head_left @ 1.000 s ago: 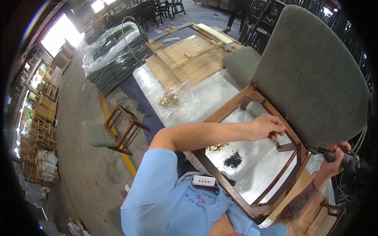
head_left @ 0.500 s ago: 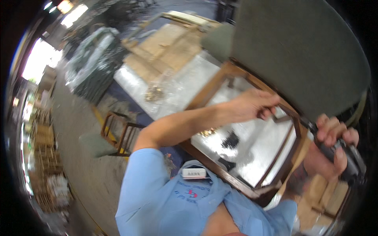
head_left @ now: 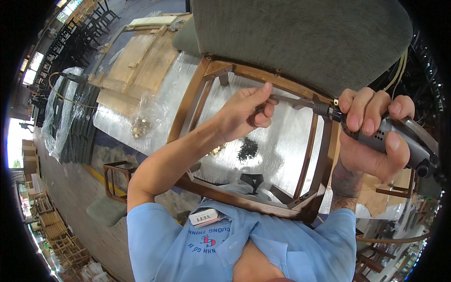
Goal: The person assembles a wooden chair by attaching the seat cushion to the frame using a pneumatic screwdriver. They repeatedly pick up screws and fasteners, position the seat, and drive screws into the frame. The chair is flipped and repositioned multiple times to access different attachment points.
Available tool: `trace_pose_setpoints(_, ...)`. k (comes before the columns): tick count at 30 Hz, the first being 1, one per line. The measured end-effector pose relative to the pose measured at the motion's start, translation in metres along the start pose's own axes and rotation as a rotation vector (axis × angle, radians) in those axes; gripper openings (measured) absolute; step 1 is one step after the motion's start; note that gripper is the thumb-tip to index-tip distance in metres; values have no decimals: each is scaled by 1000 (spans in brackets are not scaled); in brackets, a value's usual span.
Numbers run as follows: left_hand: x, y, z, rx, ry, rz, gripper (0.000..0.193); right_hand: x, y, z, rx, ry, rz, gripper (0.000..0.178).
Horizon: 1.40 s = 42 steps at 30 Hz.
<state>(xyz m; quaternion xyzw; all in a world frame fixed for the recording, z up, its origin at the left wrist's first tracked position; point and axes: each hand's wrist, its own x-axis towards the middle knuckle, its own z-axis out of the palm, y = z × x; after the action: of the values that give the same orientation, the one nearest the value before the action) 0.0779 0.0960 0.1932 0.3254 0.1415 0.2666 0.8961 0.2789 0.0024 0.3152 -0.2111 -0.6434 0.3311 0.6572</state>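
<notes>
My right hand (head_left: 376,122) is wrapped round a dark grey power screwdriver (head_left: 392,136), whose nose points left. From its nose a long, slim bit (head_left: 293,100) reaches across the opening of a brown wooden chair frame (head_left: 244,200). At the bit's far end, the thumb and fingers of my left hand (head_left: 246,112) are closed in a pinch; whether a screw is between them cannot be made out. Behind the frame's far rail stands a grey-green upholstered chair back (head_left: 300,42). Under the frame, a pile of small black screws (head_left: 247,149) lies on the wrapped tabletop.
Brass-coloured hardware in a clear plastic bag (head_left: 141,126) lies on the table at left, near wooden boards (head_left: 134,61). A smaller chair (head_left: 110,211) sits on the floor at left. Plastic-wrapped grey-green panels (head_left: 68,117) stand beyond it. A cable (head_left: 399,239) runs at lower right.
The view has turned and sharpened. My left hand has come to the end of the screwdriver's bit. My right hand keeps its grip, and the tool now points left across the frame.
</notes>
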Motion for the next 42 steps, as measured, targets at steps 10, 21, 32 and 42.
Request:
trace_pose_setpoints(10, 15, -38, -32, 127, 666, -141, 32, 67, 96, 14, 75, -83, -166, 35)
trace_pose_setpoints(21, 21, -60, -24, 139, 522, -167, 25, 87, 188, 77, 76, 78, 190, 22)
trace_pose_setpoints(32, 7, -41, 5, 415, 285, -356, 31, 93, 211, 80, -16, 62, 142, 14)
trace_pose_setpoints(42, -5, -61, -23, 215, 457, -268, 30, 99, 229, 142, -283, -24, 122, 10)
